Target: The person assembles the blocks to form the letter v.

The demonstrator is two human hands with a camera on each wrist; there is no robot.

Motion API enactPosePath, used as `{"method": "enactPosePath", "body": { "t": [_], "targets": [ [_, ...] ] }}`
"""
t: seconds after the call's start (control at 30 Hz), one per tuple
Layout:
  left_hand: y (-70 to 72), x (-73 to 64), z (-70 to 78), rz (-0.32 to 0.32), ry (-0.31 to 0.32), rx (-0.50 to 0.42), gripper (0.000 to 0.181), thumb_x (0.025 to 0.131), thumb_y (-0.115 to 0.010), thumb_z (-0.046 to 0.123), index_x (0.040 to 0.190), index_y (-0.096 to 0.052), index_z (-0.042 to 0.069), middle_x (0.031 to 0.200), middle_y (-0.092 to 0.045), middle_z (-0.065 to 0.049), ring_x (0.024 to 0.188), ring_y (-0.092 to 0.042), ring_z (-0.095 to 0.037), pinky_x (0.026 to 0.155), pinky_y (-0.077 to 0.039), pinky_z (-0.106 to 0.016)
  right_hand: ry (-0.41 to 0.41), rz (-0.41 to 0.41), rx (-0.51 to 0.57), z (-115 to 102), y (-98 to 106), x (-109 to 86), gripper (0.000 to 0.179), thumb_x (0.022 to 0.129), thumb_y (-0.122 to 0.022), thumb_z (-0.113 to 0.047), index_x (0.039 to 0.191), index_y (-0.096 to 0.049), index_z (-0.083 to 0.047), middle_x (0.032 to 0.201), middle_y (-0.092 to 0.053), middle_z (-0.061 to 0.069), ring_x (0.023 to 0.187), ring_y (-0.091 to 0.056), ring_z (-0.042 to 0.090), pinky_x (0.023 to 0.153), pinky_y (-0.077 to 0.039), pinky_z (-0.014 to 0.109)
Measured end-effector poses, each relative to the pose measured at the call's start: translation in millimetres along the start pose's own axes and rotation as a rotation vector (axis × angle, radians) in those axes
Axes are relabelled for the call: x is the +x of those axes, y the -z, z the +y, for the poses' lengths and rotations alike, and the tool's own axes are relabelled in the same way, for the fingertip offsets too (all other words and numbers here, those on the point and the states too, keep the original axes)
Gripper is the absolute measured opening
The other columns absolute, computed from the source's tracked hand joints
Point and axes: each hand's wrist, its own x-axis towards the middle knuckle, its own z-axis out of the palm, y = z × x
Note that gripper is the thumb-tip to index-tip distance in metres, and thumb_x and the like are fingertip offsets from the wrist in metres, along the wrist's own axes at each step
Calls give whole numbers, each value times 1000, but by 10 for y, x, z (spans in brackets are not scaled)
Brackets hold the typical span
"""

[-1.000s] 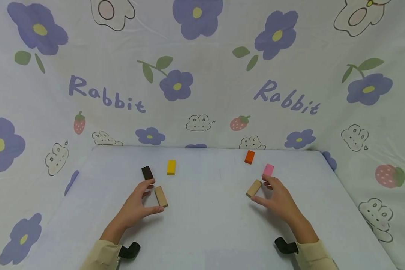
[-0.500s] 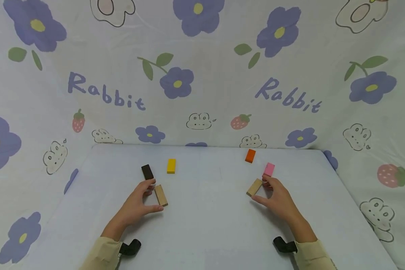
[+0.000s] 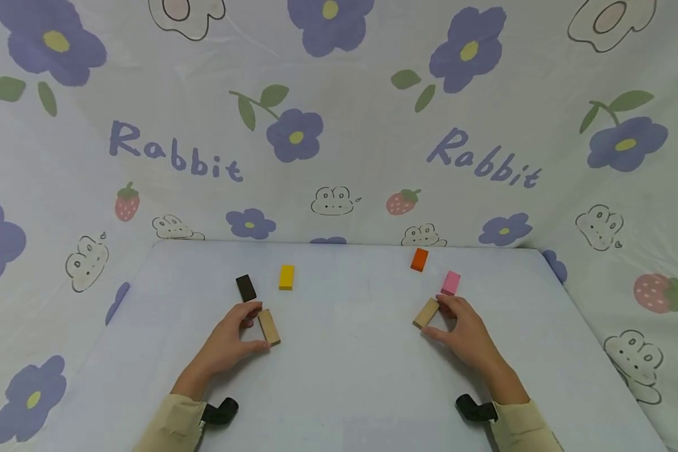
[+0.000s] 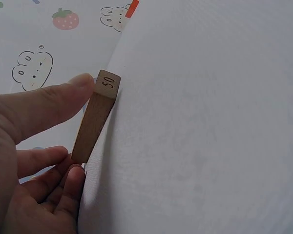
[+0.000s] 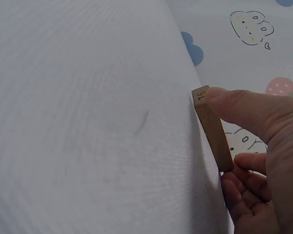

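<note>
On the white table, my left hand (image 3: 226, 342) holds a plain wooden block (image 3: 269, 328) by its ends, between thumb and fingers. Its end face, in the left wrist view, bears the number 50 beside the thumb (image 4: 58, 105). My right hand (image 3: 468, 333) likewise pinches a second wooden block (image 3: 426, 313) end to end; in the right wrist view the thumb (image 5: 239, 107) presses a numbered end and partly covers the marking. Both blocks lie flat on the table. A black block (image 3: 246, 287) is just beyond the left fingers, and a pink block (image 3: 451, 283) just beyond the right ones.
A yellow block (image 3: 286, 277) lies at the back left and an orange block (image 3: 420, 259) near the back edge on the right. Behind the white table (image 3: 344, 370) hangs a cloth (image 3: 361, 157) printed with flowers and rabbits.
The left thumb has closed in on the near end of its block. My right fingers have settled on theirs. Both wooden blocks stay put; the head view has tilted slightly.
</note>
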Motion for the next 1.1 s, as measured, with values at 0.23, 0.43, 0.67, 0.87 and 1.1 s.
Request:
{"method": "enactPosePath", "body": {
  "t": [0.23, 0.43, 0.67, 0.87, 1.1],
  "targets": [
    [-12, 22, -17, 12, -5, 26, 86, 85, -95, 21, 156, -52, 0, 148, -58, -17, 124, -60, -32, 110, -47, -54, 14, 16, -17, 0, -12, 13, 76, 91, -91, -25, 153, -56, 3, 144, -57, 21, 126, -59, 39, 109, -48, 60],
    [1, 30, 15, 14, -5, 65, 85, 85, -96, 23, 156, -54, 3, 148, -58, -14, 120, -60, -30, 107, -49, -53, 11, 11, -31, 5, -19, 29, 75, 91, -91, -25, 153, -56, 1, 145, -55, 21, 128, -58, 39, 110, -47, 60],
    [1, 26, 26, -1, -3, 77, 82, 85, -96, 22, 155, -56, 5, 151, -56, -12, 116, -59, -28, 101, -49, -51, -5, 9, -40, -10, -14, 26, 76, 91, -91, -24, 153, -56, 2, 146, -54, 22, 128, -58, 40, 110, -47, 60],
    [-7, 32, 11, -5, 0, 81, 80, 85, -95, 20, 155, -57, 7, 154, -54, -11, 117, -58, -28, 102, -49, -49, -13, 4, -36, -36, -2, 26, 76, 91, -90, -25, 153, -56, 3, 146, -54, 23, 129, -57, 40, 111, -47, 61],
    [12, 26, 21, -18, 0, 88, 77, 85, -95, 20, 152, -60, 7, 152, -54, -11, 118, -58, -29, 101, -50, -51, -22, 5, -33, -9, -13, 32, 74, 90, -91, -24, 151, -58, 2, 146, -55, 22, 128, -58, 40, 110, -48, 60]
  ]
}}
